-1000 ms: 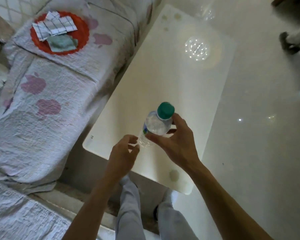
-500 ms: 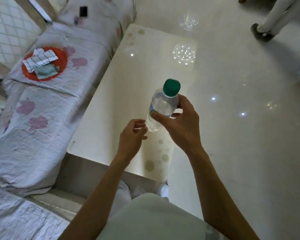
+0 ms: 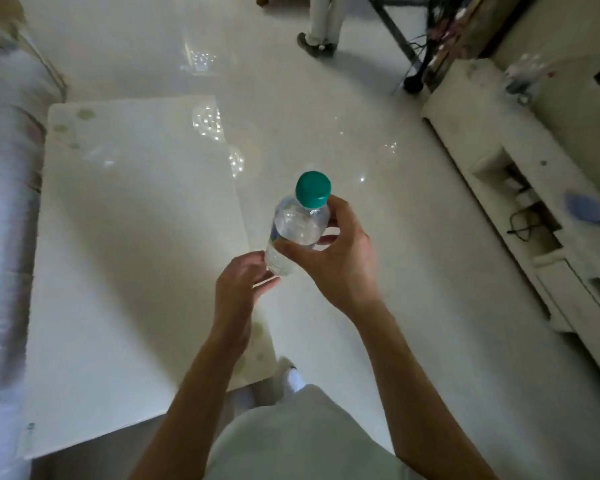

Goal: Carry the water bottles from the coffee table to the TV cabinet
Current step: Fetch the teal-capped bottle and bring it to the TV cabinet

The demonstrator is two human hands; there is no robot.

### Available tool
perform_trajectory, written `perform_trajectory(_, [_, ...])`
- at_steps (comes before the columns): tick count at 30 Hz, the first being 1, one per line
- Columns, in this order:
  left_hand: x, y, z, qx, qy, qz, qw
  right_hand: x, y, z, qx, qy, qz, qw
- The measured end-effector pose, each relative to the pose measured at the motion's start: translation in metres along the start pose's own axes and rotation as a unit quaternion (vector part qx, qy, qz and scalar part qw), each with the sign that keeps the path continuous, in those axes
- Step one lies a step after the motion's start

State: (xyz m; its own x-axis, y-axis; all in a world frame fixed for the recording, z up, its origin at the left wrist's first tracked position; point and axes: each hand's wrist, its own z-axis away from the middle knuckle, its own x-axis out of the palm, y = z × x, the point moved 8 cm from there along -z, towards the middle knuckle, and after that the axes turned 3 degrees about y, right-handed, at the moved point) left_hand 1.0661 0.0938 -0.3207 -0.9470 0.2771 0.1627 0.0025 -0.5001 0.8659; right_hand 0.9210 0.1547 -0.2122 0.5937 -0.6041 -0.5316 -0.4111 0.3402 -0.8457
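Note:
My right hand [image 3: 340,261] grips a clear water bottle [image 3: 298,226] with a green cap around its upper body, holding it upright in the air over the right edge of the white coffee table [image 3: 118,237]. Just under the bottle's base is my left hand [image 3: 243,285], fingers loosely curved and touching the bottom of the bottle. The white TV cabinet [image 3: 520,188] runs along the right side of the view. A cluster of clear bottles [image 3: 527,74] stands blurred on its far end.
A sofa with a quilted cover [image 3: 4,202] lies along the left edge. Another person's legs [image 3: 321,26] stand on the glossy floor at the top. Cables [image 3: 527,220] sit in the cabinet's open shelf, and a dark stand [image 3: 416,64] is beyond it.
The view has swung right, away from the sofa, bringing the TV cabinet into sight. The bottle stays in my right hand, with my left hand still under its base.

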Motion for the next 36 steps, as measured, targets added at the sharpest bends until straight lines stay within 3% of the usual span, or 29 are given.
perform_trajectory(14, [0.153, -0.043, 0.056, -0.050, -0.209, -0.083, 0.973, -0.156, 0.084, 0.054, 0.096, 0.225, -0.039, 0.969])
perform_trajectory(30, [0.392, -0.121, 0.145, -0.081, -0.227, -0.079, 0.967, -0.376, 0.216, 0.052, 0.104, 0.257, -0.033, 0.960])
perform_trajectory(36, [0.453, -0.128, 0.147, -0.079, -0.240, -0.097, 0.963, -0.427, 0.246, 0.043, 0.112, 0.286, -0.050, 0.950])
